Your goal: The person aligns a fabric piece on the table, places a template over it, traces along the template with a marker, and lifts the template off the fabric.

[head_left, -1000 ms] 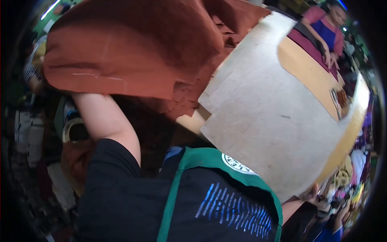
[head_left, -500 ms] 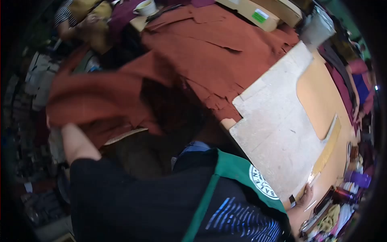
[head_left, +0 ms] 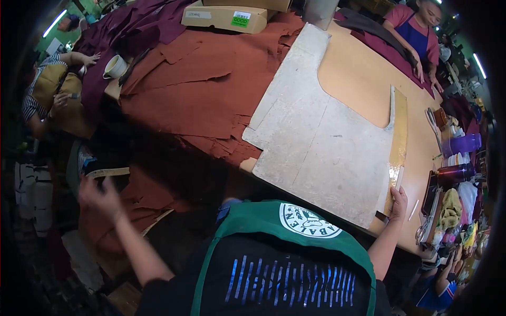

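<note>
My left hand (head_left: 100,200) is raised at the lower left, blurred, with its fingers apart and nothing visible in it. Below and beside it hangs a rust-coloured leather-like sheet (head_left: 150,189), low beside the table. At the table's near right edge, my right hand (head_left: 399,205) has its fingers closed on a slim white stick (head_left: 399,178). The stick lies against a glossy yellow strip (head_left: 399,134) along the right side of a large grey-white template board (head_left: 321,152). Left of the board, more rust-coloured sheets (head_left: 205,79) lie layered on the table.
Cardboard boxes (head_left: 226,18) and a pale cup (head_left: 115,67) stand on the far side. Tools and a purple container (head_left: 464,144) crowd the right edge. One co-worker (head_left: 416,37) handles dark material at the far right; another (head_left: 58,89) is at the left.
My left hand has let go of the rust-coloured sheet, which has dropped lower at the left. My view has turned left; my right hand stays at the white stick.
</note>
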A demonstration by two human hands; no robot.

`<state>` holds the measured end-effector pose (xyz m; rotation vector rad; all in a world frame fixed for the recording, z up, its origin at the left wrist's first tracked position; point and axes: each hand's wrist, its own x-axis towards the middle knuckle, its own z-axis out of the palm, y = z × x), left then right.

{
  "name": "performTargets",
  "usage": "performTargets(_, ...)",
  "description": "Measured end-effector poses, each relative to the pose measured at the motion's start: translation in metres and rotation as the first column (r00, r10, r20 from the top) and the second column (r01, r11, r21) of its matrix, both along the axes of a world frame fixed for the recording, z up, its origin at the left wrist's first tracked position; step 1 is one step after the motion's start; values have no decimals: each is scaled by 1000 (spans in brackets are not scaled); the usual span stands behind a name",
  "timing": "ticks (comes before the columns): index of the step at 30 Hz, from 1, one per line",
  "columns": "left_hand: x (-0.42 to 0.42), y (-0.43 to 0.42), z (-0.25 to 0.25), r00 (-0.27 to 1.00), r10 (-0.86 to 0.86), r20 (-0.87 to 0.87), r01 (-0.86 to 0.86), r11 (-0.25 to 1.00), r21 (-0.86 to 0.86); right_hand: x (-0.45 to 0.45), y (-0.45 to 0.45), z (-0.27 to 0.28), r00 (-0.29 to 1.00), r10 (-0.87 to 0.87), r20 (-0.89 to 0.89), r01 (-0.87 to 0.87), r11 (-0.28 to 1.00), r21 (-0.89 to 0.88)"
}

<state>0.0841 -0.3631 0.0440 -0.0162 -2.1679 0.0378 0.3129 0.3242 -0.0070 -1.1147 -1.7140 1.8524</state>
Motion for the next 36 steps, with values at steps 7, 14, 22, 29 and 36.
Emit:
performTargets(7,-154,265,-20,810,-482,335,469,874,124,8,3,-13,995,-4,-97,6,1000,25)
performTargets(14,-143,332,39,551,-834,-22,831,547,102,6,-3,-11,985,-54,-164,53,999,-12)
performTargets(22,-3,478,94,-254,-925,-281,522,-376,766,7,5,-14,984,7,-176,-17,998,-53)
performTargets(29,51,609,185,-283,-659,-697,233,-752,616,1,-2,-5,1000,22,-14,-20,995,98)
performTargets(36,133,675,220,-126,-563,-817,110,-826,553,10,-1,-3,949,-106,296,-98,795,599)
